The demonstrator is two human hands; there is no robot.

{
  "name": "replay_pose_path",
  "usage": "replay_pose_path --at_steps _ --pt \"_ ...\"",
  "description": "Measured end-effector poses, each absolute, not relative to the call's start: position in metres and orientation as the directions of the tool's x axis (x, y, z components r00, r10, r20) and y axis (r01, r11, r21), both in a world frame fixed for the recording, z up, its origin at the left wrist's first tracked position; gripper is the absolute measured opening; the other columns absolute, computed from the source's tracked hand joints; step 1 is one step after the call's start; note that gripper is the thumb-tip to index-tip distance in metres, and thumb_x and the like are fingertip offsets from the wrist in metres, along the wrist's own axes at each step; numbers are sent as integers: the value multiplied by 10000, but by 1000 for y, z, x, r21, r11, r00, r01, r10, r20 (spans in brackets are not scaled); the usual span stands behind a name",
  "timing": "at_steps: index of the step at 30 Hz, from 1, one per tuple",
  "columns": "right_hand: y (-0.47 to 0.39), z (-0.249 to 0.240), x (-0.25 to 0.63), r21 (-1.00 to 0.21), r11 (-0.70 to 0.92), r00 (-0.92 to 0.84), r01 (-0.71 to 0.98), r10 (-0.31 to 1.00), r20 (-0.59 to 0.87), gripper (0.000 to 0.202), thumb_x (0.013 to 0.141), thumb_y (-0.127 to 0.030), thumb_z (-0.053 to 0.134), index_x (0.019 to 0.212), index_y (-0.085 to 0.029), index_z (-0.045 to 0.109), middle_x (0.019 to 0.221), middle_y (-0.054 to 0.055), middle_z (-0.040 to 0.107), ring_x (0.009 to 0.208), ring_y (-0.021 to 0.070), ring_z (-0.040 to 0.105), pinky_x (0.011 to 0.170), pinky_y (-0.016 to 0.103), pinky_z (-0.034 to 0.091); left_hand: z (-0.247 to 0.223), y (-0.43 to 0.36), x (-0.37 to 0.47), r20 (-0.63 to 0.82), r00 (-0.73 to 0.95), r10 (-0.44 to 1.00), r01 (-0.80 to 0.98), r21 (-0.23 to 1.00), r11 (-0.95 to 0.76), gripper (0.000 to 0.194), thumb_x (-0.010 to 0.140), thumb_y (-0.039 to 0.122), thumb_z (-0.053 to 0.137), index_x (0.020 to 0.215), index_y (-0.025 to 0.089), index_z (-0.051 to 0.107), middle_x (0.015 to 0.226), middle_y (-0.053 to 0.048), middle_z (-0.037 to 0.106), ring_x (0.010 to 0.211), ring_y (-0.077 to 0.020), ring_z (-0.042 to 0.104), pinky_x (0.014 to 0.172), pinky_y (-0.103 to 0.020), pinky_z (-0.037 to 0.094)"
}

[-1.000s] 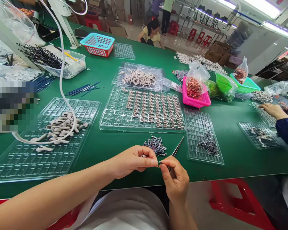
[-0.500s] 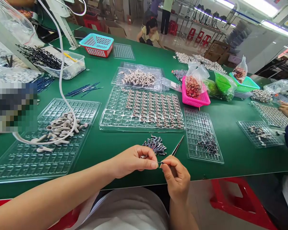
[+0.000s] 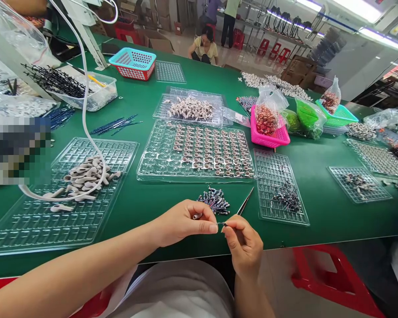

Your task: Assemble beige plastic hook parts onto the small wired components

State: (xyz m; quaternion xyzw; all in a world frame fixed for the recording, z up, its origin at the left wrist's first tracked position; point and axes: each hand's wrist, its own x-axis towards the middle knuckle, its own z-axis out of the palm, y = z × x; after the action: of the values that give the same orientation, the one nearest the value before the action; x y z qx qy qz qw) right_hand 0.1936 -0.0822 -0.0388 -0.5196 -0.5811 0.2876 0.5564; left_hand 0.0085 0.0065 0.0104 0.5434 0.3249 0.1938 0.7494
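Observation:
My left hand [image 3: 189, 223] is closed around a whitish earbud shell [image 3: 197, 216], whose end shows beneath the curled fingers. Its thumb and forefinger pinch at a thin wire [image 3: 220, 223]. Facing it closely, my right hand [image 3: 247, 240] pinches a tiny dark part [image 3: 224, 225] at the wire's other end. Tweezers [image 3: 245, 201] also sit in my right hand, their tips pointing up and away. Just beyond both hands lies a heap of small dark circuit strips [image 3: 215, 199]. Fingers hide most of the shell.
Behind the heap is a clear tray [image 3: 152, 170] with rows of round parts. Trays flank me: one with earbud shells [image 3: 89, 172], one with dark wired pieces [image 3: 287, 196]. A white cable [image 3: 83, 101] loops down at left. A pink basket [image 3: 270, 139] stands at right.
My hands stay almost still, still pinching the wire and small part. The co-worker's hand at the far right has left the view, and the person in the background has sat more upright.

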Motion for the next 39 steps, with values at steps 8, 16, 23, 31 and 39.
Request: replay_pose_path --at_steps 8,16,23,31,39 --pt "-85 -48 194 -939 220 256 265 922 289 71 895 -180 629 933 -226 667 849 4 651 670 112 600 582 217 477 21 6 3 -384 694 609 -80 800 595 346 769 361 631 1024 140 554 716 51 388 606 -104 262 539 -249 194" --pt "-85 -49 192 -927 217 297 306 904 309 83 904 -185 628 962 -232 664 869 0 653 681 106 614 581 208 488 11 0 6 -403 694 597 77 866 495 372 920 490 503 980 131 582 654 62 362 557 -99 274 505 -233 217" --pt "-84 -47 190 -855 250 274 455 874 401 108 898 -162 632 976 -232 657 878 -1 665 745 117 623 653 221 507 13 -4 8 -234 605 762 287 956 66 355 940 402 498 1138 169 679 1006 -60 658 919 -206 559 821 -323 443" --pt "-82 -42 186 -811 280 239 514 861 449 126 901 -130 618 978 -227 645 853 3 661 756 122 622 661 230 510 6 -4 6 -262 636 726 204 964 169 467 978 377 400 1347 147 570 690 9 518 740 -182 538 772 -334 439" --pt "-82 -42 186 -808 268 234 524 867 439 122 902 -132 615 972 -228 645 845 -1 666 755 121 626 652 224 509 8 -3 12 -317 577 752 96 942 323 307 929 364 523 1126 155 631 821 -12 604 741 -161 590 751 -319 480"
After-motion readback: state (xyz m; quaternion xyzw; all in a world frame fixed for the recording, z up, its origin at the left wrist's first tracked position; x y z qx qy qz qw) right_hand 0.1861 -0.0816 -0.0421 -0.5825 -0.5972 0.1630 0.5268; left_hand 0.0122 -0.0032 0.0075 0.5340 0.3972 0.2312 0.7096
